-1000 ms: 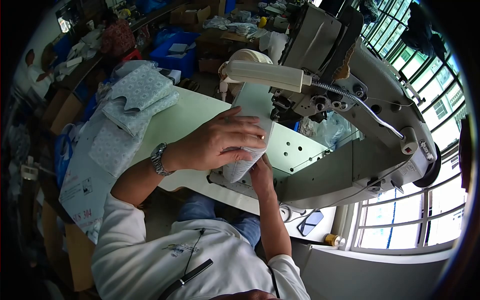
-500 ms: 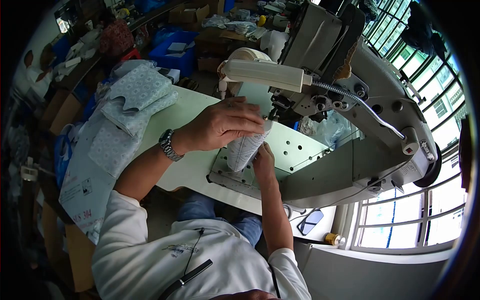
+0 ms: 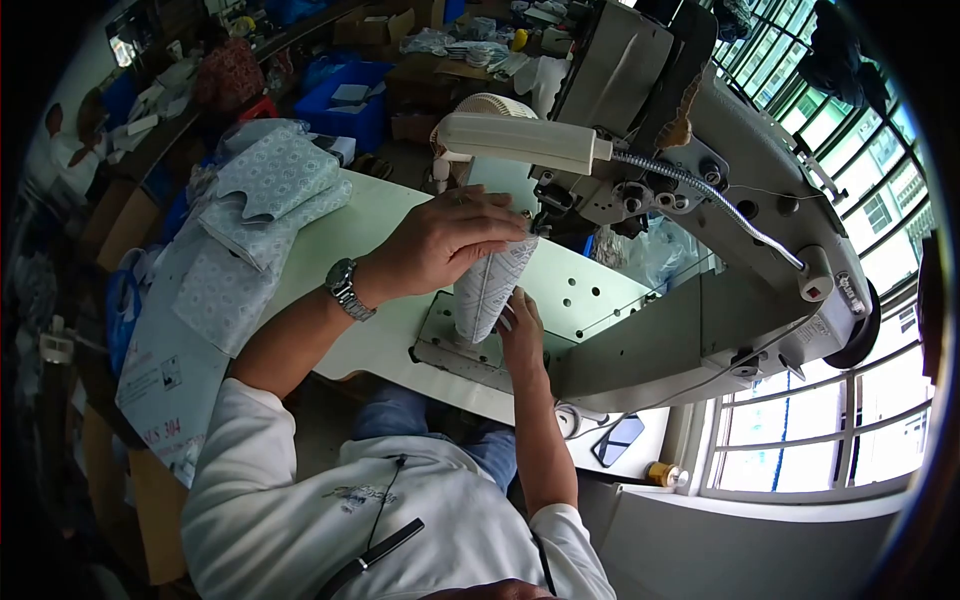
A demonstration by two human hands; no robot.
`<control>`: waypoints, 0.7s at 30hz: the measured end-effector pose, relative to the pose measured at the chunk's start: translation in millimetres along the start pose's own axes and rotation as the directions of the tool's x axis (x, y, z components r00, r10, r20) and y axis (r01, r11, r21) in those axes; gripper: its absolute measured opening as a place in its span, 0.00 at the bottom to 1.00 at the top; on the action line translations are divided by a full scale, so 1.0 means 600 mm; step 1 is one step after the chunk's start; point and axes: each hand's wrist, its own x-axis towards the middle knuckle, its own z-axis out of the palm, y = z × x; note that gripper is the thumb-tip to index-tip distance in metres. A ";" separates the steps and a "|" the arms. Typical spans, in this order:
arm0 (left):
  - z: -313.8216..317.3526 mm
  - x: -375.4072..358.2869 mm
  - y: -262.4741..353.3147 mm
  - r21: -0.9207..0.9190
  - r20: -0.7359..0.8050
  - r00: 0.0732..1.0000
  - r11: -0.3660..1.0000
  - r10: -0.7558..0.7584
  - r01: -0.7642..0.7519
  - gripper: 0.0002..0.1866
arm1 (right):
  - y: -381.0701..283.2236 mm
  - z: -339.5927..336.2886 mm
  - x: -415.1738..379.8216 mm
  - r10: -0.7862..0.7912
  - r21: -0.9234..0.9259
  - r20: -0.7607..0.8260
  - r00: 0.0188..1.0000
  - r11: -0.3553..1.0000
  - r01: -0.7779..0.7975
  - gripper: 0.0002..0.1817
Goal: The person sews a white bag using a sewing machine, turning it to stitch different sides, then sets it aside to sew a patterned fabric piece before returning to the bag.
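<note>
A white patterned piece of material point(image 3: 483, 300), with stitched-looking lines, hangs curved over the raised post of a sewing machine point(image 3: 650, 370). My left hand point(image 3: 445, 238), a metal watch on its wrist, lies over the upper part of the piece with its fingers closed together, close below the machine's needle area point(image 3: 548, 205). Lower down, my right hand point(image 3: 521, 328) holds the right edge of the piece between thumb and fingers. Some of its fingertips are hidden behind the material.
Folded patterned sheets point(image 3: 275, 190) are stacked on the left of the table point(image 3: 365, 225). A lamp point(image 3: 520, 140) hangs over the work on a bendy metal neck. A phone point(image 3: 618, 441) and a thread spool point(image 3: 662, 474) lie at right. Another person point(image 3: 85, 140) sits far left.
My right hand has shifted slightly up along the edge, and its fingers have moved. The piece has turned a little, showing more of its lined face. My left hand stays over the top.
</note>
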 end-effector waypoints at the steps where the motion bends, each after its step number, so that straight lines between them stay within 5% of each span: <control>1: 0.002 -0.002 0.001 0.019 -0.007 1.000 1.000 0.003 -0.002 0.15 | 0.010 -0.006 -0.006 -0.004 -0.007 -0.044 0.999 1.000 0.004 0.28; 9: 0.013 -0.015 0.046 0.213 -0.034 0.999 0.977 -0.017 0.024 0.21 | 0.006 0.015 -0.074 0.048 0.072 -0.070 0.996 0.996 -0.043 0.29; 18: 0.065 -0.030 0.136 0.690 -0.002 0.995 0.720 -0.099 0.072 0.29 | -0.018 0.028 -0.074 -0.090 0.242 0.057 0.994 0.968 0.073 0.30; 20: 0.071 -0.032 0.152 0.695 0.015 0.994 0.715 -0.107 0.067 0.29 | -0.035 0.043 -0.074 -0.302 -0.248 0.029 0.953 0.921 0.300 0.28; 21: 0.069 -0.028 0.154 0.702 0.026 0.993 0.710 -0.112 0.062 0.28 | -0.048 0.054 -0.075 -0.289 -0.137 0.042 0.957 0.947 0.292 0.29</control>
